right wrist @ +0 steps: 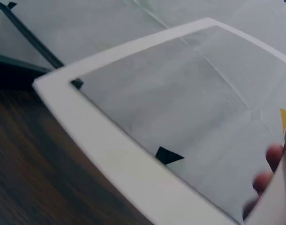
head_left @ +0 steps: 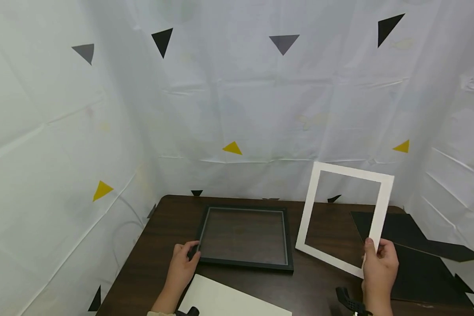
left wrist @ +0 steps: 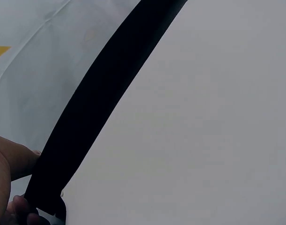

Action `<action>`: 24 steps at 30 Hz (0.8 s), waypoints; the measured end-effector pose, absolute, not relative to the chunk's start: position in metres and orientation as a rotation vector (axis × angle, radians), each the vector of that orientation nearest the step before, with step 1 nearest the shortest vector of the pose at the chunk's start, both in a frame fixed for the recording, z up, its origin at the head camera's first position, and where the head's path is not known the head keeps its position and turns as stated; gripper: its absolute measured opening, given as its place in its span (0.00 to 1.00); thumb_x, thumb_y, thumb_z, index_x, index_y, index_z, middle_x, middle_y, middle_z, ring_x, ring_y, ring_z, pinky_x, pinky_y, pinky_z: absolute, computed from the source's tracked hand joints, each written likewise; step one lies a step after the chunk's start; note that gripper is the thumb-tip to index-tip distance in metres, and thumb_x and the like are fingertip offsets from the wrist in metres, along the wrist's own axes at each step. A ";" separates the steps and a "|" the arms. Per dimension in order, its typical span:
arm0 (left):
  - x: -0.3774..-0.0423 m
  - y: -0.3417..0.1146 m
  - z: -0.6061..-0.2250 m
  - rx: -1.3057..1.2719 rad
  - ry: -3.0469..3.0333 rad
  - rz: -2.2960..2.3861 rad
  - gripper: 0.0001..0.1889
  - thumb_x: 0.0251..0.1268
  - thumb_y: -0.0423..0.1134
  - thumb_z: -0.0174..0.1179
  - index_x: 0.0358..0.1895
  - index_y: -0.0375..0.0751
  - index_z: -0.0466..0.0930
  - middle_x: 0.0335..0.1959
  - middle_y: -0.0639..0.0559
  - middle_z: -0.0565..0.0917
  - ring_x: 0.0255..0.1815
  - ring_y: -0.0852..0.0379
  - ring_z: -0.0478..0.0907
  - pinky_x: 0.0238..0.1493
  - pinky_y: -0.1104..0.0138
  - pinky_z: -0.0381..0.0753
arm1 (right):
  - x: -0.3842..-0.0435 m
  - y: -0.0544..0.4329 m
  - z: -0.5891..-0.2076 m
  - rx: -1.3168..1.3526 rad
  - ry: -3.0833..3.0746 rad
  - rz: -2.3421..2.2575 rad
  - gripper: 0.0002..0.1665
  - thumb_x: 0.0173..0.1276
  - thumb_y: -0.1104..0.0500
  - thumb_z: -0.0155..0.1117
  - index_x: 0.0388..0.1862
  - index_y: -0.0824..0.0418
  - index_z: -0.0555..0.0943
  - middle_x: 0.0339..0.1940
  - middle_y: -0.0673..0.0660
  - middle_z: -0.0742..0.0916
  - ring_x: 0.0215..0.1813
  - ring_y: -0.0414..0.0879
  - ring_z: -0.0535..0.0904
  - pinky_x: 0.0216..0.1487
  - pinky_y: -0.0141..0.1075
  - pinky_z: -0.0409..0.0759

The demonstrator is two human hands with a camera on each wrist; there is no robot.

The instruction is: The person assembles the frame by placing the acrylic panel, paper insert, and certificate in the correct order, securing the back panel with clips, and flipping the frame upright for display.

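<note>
Right fingers (head_left: 388,249) pinch the flat white rectangular border (head_left: 381,206); left fingers (head_left: 190,245) pinch the black rectangular frame (head_left: 245,264) to their right.

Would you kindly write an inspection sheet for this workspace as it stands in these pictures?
Surface: dark table, wood-grained
Job's things: black frame on the table; white mat, raised; white sheet, nearer the person
Clutter: black panels at right
Hands: left hand grips the frame's left edge; right hand holds the mat
Cables: none clear; faint curved line at left, uncertain
Surroundings: white curtain with triangles
</note>
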State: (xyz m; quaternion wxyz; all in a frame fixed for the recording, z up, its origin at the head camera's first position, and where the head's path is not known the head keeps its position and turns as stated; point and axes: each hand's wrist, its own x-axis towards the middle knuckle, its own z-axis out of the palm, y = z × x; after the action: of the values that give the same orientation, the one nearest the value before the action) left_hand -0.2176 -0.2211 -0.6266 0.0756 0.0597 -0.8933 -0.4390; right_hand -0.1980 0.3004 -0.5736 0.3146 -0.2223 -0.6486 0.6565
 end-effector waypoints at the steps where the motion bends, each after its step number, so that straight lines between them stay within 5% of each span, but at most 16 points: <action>1: -0.218 -0.221 -0.626 0.173 -2.675 -1.310 0.19 0.78 0.39 0.67 0.69 0.46 0.84 0.51 0.43 0.71 0.34 0.57 0.67 0.33 0.67 0.68 | -0.198 0.300 -0.572 -0.567 -1.665 1.782 0.04 0.83 0.60 0.64 0.51 0.58 0.80 0.31 0.44 0.83 0.30 0.37 0.76 0.30 0.24 0.75; 9: -0.216 -0.220 -0.626 0.157 -2.664 -1.296 0.19 0.78 0.39 0.68 0.68 0.45 0.84 0.51 0.43 0.71 0.31 0.59 0.65 0.32 0.68 0.67 | -0.201 0.294 -0.570 -0.479 -1.518 1.859 0.04 0.87 0.57 0.58 0.55 0.50 0.77 0.34 0.47 0.83 0.32 0.38 0.78 0.29 0.24 0.77; 17: -0.218 -0.219 -0.626 0.174 -2.672 -1.298 0.19 0.79 0.40 0.67 0.69 0.47 0.84 0.51 0.44 0.71 0.31 0.58 0.65 0.32 0.68 0.67 | -0.204 0.286 -0.568 -0.431 -1.260 2.003 0.11 0.86 0.58 0.60 0.49 0.67 0.81 0.31 0.52 0.84 0.24 0.41 0.79 0.25 0.28 0.80; 24: -0.215 -0.219 -0.624 0.156 -2.675 -1.296 0.19 0.79 0.39 0.67 0.68 0.45 0.84 0.51 0.43 0.72 0.31 0.58 0.66 0.32 0.67 0.67 | -0.203 0.281 -0.569 -0.460 -1.196 2.030 0.13 0.86 0.53 0.61 0.54 0.63 0.82 0.36 0.53 0.81 0.28 0.41 0.75 0.23 0.27 0.78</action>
State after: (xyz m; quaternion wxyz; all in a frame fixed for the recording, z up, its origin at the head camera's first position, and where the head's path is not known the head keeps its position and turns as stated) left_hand -0.2154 -0.2194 -0.6240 0.0822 0.0524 -0.8956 -0.4340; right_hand -0.2032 0.2814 -0.5695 0.3619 -0.1785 -0.4645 0.7883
